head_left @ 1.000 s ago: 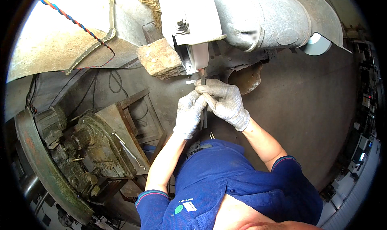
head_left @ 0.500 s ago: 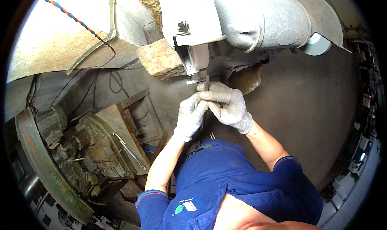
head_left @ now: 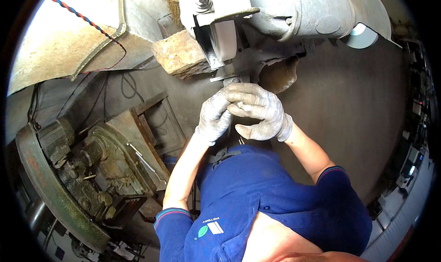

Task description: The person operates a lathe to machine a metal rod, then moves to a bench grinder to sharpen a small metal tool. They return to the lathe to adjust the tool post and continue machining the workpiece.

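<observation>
Both my hands wear pale knitted gloves with greyed fingers, and they meet in front of a white grinding wheel [head_left: 224,40]. My left hand [head_left: 214,117] is closed, its fingertips tucked against the other hand. Over those fingertips curl the bent fingers of my right hand [head_left: 261,106], pressed together, with its thumb held apart below. Whatever lies between them is hidden behind the gloves. Just past the fingers is a flat metal rest [head_left: 225,77] below the wheel. A metal guard [head_left: 232,14] with a bolt partly encloses the wheel.
A rough stone block [head_left: 180,54] sits left of the wheel. A grey metal duct [head_left: 317,14] runs right from the guard. Greasy machinery [head_left: 98,165] stands at the left. A twisted red and blue wire [head_left: 87,22] hangs at upper left. Equipment lines the right edge.
The small dark metal piece seen upright between my fingers is now hidden. My right hand has turned, its fingers folding over the left's and its thumb moving away. The view has shifted slightly.
</observation>
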Available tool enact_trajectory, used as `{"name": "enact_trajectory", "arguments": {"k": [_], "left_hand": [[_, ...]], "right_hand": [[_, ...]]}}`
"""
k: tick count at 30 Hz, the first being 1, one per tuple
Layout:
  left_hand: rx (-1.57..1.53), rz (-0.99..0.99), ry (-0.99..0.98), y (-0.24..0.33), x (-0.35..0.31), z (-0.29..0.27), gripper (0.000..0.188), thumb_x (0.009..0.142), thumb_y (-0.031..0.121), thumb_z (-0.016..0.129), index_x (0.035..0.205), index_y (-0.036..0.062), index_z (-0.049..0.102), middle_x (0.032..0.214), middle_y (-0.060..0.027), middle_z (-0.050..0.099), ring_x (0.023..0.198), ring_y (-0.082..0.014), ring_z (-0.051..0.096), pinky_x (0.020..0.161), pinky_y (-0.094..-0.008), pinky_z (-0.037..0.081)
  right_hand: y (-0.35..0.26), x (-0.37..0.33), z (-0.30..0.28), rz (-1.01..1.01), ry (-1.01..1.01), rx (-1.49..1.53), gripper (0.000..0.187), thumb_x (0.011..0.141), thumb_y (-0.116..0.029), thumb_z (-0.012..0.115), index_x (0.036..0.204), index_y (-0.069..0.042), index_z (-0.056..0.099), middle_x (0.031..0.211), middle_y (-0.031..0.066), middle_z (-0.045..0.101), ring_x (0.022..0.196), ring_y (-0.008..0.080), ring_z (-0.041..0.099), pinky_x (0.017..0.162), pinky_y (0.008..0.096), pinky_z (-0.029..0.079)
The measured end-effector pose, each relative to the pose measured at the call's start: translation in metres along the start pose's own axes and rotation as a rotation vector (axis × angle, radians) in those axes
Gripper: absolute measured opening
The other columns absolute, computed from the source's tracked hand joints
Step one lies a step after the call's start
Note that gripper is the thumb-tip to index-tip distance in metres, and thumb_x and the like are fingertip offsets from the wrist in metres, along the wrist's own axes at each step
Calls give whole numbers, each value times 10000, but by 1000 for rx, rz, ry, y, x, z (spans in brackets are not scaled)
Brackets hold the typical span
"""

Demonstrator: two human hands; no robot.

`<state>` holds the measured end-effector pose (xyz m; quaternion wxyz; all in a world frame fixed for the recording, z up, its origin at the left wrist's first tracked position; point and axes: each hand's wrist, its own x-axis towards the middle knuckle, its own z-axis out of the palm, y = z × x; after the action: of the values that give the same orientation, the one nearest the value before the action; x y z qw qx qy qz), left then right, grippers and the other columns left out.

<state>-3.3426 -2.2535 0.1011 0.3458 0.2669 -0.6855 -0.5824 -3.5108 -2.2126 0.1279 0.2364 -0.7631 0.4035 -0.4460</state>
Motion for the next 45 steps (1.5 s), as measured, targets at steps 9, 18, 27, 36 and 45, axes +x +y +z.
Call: {"name": "enact_trajectory", "arguments": {"k": [9, 18, 27, 36, 45], "left_hand": [[155, 130, 43, -13, -3, -2, 273, 846, 219, 552, 1045, 37, 596, 1072, -170, 597, 1060, -356, 554, 959, -413, 402], [-14, -100, 77, 8, 1, 1, 277, 885, 275, 554, 1012, 33, 600, 867, -115, 623, 789, -215, 610, 727, -296, 470], [-43, -284, 152, 13, 5, 6, 220, 890, 158, 531, 1028, -3, 591, 739, -105, 628, 662, -166, 589, 633, -280, 461], [-134, -382, 115, 27, 14, 2, 239, 905, 156, 512, 1038, -26, 593, 824, -90, 665, 769, -118, 590, 725, -255, 463], [-107, -401, 118, 21, 12, 3, 239, 892, 150, 525, 1033, -27, 601, 821, -90, 655, 755, -106, 570, 696, -257, 459]], "right_hand": [[-1, 2, -1, -24, -42, -9, 441, 646, -184, 756, 1047, -73, 611, 1147, 113, 574, 1073, 341, 550, 869, 424, 472], [-1, 11, -3, 114, -35, 76, 413, 629, -124, 745, 1027, -102, 636, 1109, 113, 588, 1065, 324, 556, 873, 395, 466], [3, 20, 7, 251, 115, 118, 324, 688, -17, 689, 1004, -62, 636, 1005, 118, 630, 890, 282, 624, 768, 325, 504], [7, 17, 9, 352, 111, 137, 356, 694, -44, 703, 1040, -53, 620, 1013, 134, 633, 930, 288, 621, 797, 328, 500], [5, 14, 12, 454, 123, 258, 343, 728, 20, 632, 1065, -42, 620, 1032, 129, 625, 878, 208, 610, 747, 272, 491]]}}
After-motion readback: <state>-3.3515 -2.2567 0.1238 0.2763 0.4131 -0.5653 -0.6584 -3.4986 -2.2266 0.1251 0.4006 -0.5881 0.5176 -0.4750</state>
